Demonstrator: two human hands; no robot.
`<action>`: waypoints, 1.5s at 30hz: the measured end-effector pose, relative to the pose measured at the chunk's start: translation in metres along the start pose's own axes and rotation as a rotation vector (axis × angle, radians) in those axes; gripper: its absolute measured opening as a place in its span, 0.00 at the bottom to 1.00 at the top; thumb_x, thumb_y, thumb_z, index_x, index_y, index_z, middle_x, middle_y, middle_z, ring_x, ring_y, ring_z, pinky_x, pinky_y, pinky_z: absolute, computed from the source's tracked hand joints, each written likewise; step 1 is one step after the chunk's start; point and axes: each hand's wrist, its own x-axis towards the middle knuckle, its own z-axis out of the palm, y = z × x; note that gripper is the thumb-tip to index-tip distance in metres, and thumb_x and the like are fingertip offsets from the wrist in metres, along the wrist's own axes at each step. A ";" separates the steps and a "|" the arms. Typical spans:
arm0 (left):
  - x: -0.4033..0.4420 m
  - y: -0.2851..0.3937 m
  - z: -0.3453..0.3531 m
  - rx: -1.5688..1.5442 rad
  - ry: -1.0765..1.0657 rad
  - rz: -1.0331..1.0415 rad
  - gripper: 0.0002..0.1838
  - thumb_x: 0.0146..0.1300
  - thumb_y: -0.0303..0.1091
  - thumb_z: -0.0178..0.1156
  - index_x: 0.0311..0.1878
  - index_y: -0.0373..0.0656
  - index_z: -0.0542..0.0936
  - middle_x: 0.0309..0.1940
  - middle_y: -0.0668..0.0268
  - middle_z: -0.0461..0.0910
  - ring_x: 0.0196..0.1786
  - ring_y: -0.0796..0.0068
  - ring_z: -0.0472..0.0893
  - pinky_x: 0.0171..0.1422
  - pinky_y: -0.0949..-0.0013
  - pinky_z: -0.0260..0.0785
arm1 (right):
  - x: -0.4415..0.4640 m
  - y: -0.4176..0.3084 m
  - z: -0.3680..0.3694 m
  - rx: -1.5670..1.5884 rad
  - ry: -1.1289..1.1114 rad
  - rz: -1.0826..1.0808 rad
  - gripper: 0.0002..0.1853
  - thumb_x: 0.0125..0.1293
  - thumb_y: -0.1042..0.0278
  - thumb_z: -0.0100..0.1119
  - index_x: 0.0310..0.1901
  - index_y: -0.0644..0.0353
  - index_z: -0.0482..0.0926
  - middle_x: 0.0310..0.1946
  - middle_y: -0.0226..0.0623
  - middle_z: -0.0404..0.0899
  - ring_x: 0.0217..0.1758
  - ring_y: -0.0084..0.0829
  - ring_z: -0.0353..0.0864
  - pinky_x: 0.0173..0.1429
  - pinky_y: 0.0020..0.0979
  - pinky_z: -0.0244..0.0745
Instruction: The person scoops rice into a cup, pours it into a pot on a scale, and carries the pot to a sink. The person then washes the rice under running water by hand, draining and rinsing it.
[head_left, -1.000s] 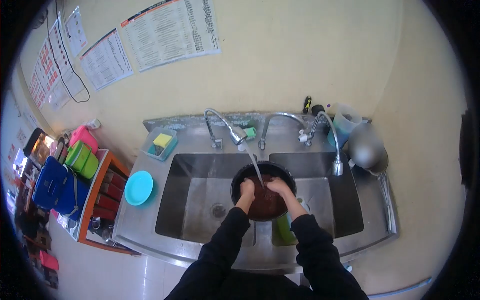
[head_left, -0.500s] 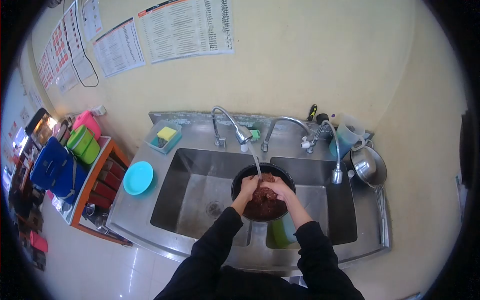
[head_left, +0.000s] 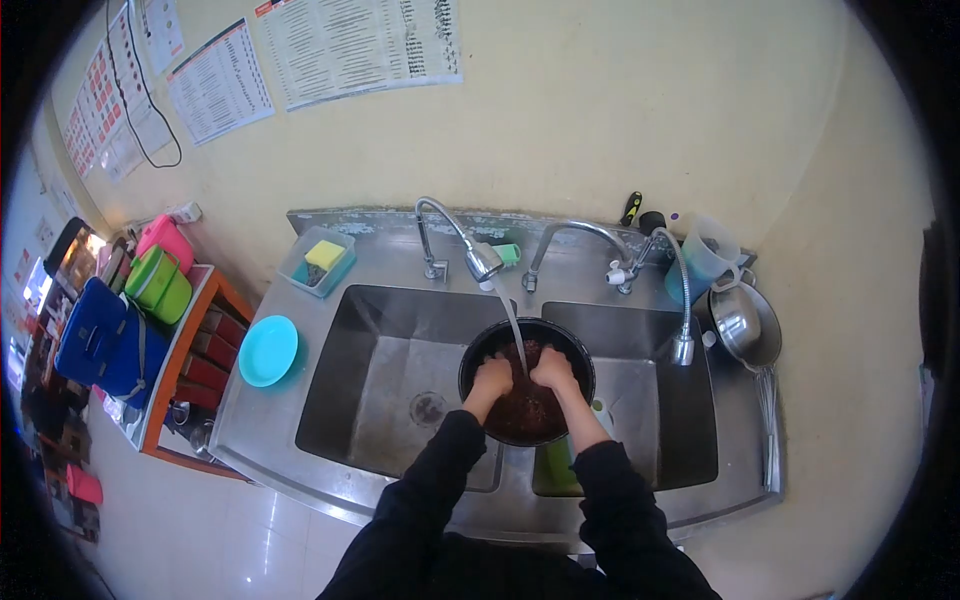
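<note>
A black pot (head_left: 527,440) rests over the divider between the two sink basins. Reddish-brown contents (head_left: 525,405) lie in it, too small to make out, with liquid around them. Water runs from the left faucet head (head_left: 484,262) into the pot. My left hand (head_left: 491,380) dips into the pot's left side, and my right hand (head_left: 552,370) into its right side. The fingers of both hands are hidden in the contents, so what they grip does not show. The hands are apart.
On the counter are a turquoise plate (head_left: 268,351), a tub with a yellow sponge (head_left: 324,255), steel pans (head_left: 762,330), a whisk (head_left: 768,430) and a plastic jug (head_left: 700,262). A green object (head_left: 556,468) lies in the right basin. Two more faucets stand behind it.
Half a second ago my hands were closer together with a brown clump raised between them. Now they are farther apart and lower in the pot, and the clump is down. The view has shifted slightly.
</note>
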 end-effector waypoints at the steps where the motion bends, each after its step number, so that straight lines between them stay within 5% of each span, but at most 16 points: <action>1: 0.007 -0.002 0.002 -0.042 -0.002 0.045 0.33 0.48 0.31 0.59 0.57 0.27 0.62 0.51 0.46 0.72 0.54 0.46 0.73 0.58 0.58 0.67 | 0.008 0.006 0.002 0.075 -0.045 -0.043 0.31 0.46 0.66 0.63 0.53 0.66 0.68 0.54 0.51 0.70 0.58 0.43 0.71 0.58 0.36 0.69; 6: 0.006 0.003 -0.007 -0.403 0.011 0.260 0.43 0.35 0.31 0.68 0.60 0.35 0.61 0.53 0.49 0.72 0.53 0.51 0.75 0.56 0.61 0.69 | 0.029 0.026 0.007 0.512 -0.376 -0.150 0.28 0.46 0.69 0.63 0.52 0.63 0.70 0.50 0.41 0.73 0.54 0.34 0.72 0.56 0.31 0.68; 8: 0.009 0.000 -0.008 -0.501 -0.007 0.365 0.42 0.31 0.30 0.70 0.57 0.40 0.66 0.48 0.51 0.76 0.51 0.51 0.76 0.55 0.61 0.70 | 0.026 0.023 0.002 0.453 -0.441 -0.072 0.26 0.45 0.70 0.63 0.50 0.63 0.72 0.47 0.39 0.74 0.51 0.30 0.72 0.54 0.30 0.68; 12: -0.015 0.000 -0.037 -0.341 -0.006 0.510 0.28 0.36 0.29 0.66 0.47 0.44 0.76 0.39 0.52 0.80 0.46 0.50 0.78 0.52 0.58 0.71 | 0.014 0.036 -0.005 0.682 -0.389 -0.336 0.18 0.44 0.73 0.62 0.41 0.66 0.78 0.34 0.37 0.79 0.39 0.30 0.77 0.46 0.30 0.71; 15: -0.003 -0.011 -0.019 -0.255 0.102 0.561 0.21 0.39 0.32 0.65 0.41 0.40 0.78 0.36 0.48 0.79 0.43 0.47 0.78 0.48 0.55 0.71 | 0.007 0.044 0.001 0.634 -0.193 -0.513 0.14 0.45 0.72 0.61 0.37 0.65 0.79 0.30 0.41 0.81 0.37 0.36 0.80 0.46 0.33 0.72; 18: -0.037 0.005 -0.038 -0.272 0.139 0.358 0.18 0.44 0.31 0.61 0.42 0.41 0.78 0.37 0.47 0.78 0.44 0.46 0.77 0.48 0.53 0.70 | -0.049 0.007 -0.041 0.461 0.077 -0.365 0.11 0.46 0.69 0.61 0.32 0.65 0.80 0.29 0.50 0.81 0.39 0.46 0.81 0.46 0.38 0.72; 24: -0.028 0.005 -0.035 -0.041 0.100 0.342 0.16 0.47 0.30 0.59 0.41 0.37 0.76 0.39 0.46 0.77 0.46 0.46 0.76 0.50 0.54 0.71 | -0.046 0.003 -0.037 -0.142 0.115 -0.234 0.29 0.47 0.66 0.61 0.53 0.65 0.69 0.43 0.57 0.76 0.50 0.47 0.76 0.55 0.37 0.72; 28: -0.014 0.001 -0.021 0.169 -0.112 0.218 0.35 0.42 0.29 0.66 0.57 0.36 0.67 0.53 0.43 0.68 0.53 0.46 0.74 0.54 0.56 0.70 | -0.038 -0.003 -0.033 -0.219 -0.078 -0.041 0.33 0.46 0.71 0.60 0.56 0.70 0.63 0.56 0.65 0.64 0.63 0.51 0.64 0.62 0.36 0.66; 31: -0.009 -0.001 -0.006 0.159 -0.149 0.147 0.52 0.32 0.27 0.72 0.65 0.39 0.56 0.62 0.41 0.58 0.57 0.43 0.70 0.57 0.56 0.69 | -0.006 0.015 -0.011 -0.025 -0.231 -0.101 0.35 0.45 0.71 0.62 0.58 0.69 0.63 0.62 0.60 0.58 0.66 0.48 0.60 0.65 0.37 0.63; 34: -0.005 -0.004 -0.005 -0.045 -0.126 0.213 0.60 0.23 0.26 0.75 0.66 0.38 0.52 0.64 0.39 0.53 0.59 0.40 0.67 0.60 0.57 0.66 | 0.025 0.033 0.017 0.017 -0.134 -0.310 0.38 0.42 0.68 0.66 0.58 0.66 0.64 0.54 0.49 0.71 0.57 0.41 0.72 0.59 0.38 0.69; 36: 0.006 -0.004 0.001 -0.209 -0.067 0.233 0.62 0.20 0.25 0.75 0.66 0.39 0.53 0.63 0.41 0.57 0.59 0.42 0.67 0.60 0.57 0.66 | 0.027 0.038 0.015 0.395 -0.338 -0.228 0.35 0.43 0.70 0.65 0.57 0.68 0.66 0.51 0.44 0.73 0.53 0.36 0.74 0.56 0.34 0.70; 40: 0.021 -0.010 0.008 -0.322 -0.006 0.372 0.41 0.32 0.28 0.69 0.58 0.42 0.67 0.49 0.45 0.73 0.53 0.46 0.73 0.56 0.56 0.68 | 0.023 0.035 0.007 0.640 -0.415 -0.200 0.26 0.45 0.74 0.63 0.50 0.66 0.73 0.39 0.35 0.78 0.44 0.30 0.77 0.49 0.30 0.72; 45: -0.013 -0.001 -0.023 -0.246 0.210 0.287 0.15 0.46 0.33 0.58 0.39 0.40 0.79 0.36 0.45 0.78 0.43 0.44 0.77 0.50 0.53 0.70 | 0.002 0.031 0.001 0.672 -0.153 -0.210 0.15 0.45 0.72 0.63 0.37 0.66 0.79 0.28 0.36 0.80 0.35 0.33 0.80 0.43 0.33 0.74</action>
